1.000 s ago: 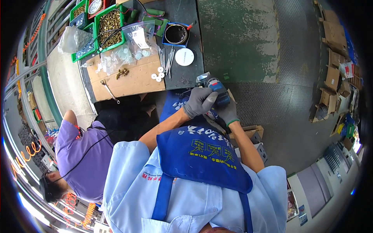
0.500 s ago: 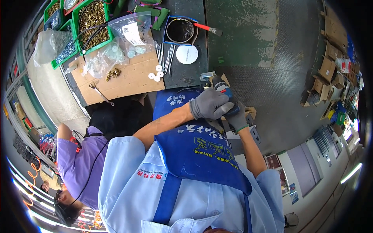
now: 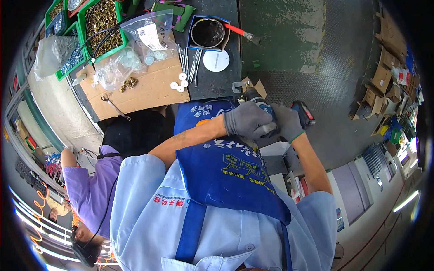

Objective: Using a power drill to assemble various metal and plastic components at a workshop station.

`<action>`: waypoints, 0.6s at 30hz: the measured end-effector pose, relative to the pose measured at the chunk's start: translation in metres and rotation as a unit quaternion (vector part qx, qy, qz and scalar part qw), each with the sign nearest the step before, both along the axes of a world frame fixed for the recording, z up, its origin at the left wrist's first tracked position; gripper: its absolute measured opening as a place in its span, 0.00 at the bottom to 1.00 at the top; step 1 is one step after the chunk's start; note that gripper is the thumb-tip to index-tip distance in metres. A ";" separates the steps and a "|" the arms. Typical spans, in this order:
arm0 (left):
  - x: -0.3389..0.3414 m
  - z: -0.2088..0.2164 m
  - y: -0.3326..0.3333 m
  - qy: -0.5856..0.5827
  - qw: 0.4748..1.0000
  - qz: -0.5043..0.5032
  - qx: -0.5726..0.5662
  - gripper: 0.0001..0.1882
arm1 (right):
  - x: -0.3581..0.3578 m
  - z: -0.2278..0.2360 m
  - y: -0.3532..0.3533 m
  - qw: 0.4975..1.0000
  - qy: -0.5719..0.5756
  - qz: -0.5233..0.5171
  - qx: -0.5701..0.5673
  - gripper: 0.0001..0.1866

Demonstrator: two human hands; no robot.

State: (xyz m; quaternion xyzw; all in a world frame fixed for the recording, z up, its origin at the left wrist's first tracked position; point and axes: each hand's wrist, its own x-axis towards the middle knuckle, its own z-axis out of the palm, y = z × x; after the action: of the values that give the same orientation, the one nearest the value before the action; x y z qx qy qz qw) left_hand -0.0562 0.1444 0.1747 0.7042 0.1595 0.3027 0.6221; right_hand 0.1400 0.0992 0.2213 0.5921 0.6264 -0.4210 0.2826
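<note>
Both my hands wear grey gloves and are at a cordless drill [image 3: 266,107] by the bench's near right corner. My left hand [image 3: 247,119] is closed over the drill's body, its thumb along the near end. My right hand [image 3: 287,122] is wrapped round the handle, whose red and black battery [image 3: 305,114] sticks out to the right. The drill's dark front end points away from me, toward a small metal bracket [image 3: 239,86] at the bench corner. Whatever its tip touches is too small to make out.
On the bench [image 3: 212,86] lie metal rods [image 3: 194,65], white washers [image 3: 181,83], a wrench [image 3: 115,107] and green bins of fittings [image 3: 103,31]. A brush [image 3: 239,32] rests across a tin of dark paste [image 3: 208,34]. A person in purple [image 3: 90,189] sits at left.
The drill has turned, so its battery now shows on the right. My right hand has moved up and right with the handle; my left hand stays on the drill's body.
</note>
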 end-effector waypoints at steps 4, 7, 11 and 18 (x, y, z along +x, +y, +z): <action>-0.005 0.013 0.000 0.042 0.992 0.068 -0.098 0.13 | 0.012 0.001 0.022 0.997 0.041 0.069 0.022 0.33; 0.000 0.023 -0.017 0.031 0.976 0.177 -0.122 0.15 | 0.011 0.007 0.032 0.992 0.038 0.111 0.042 0.28; -0.008 0.005 -0.013 -0.009 0.990 0.126 -0.058 0.16 | 0.008 0.010 0.028 0.987 0.051 0.116 0.095 0.21; -0.016 0.002 0.003 -0.002 0.998 0.060 0.002 0.12 | -0.001 -0.003 0.008 0.996 0.065 0.039 0.047 0.29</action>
State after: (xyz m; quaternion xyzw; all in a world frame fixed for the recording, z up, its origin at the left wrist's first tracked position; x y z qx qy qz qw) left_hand -0.0724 0.1471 0.1770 0.6940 0.1996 0.3416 0.6015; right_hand 0.1395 0.1071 0.2181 0.5514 0.6848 -0.4175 0.2296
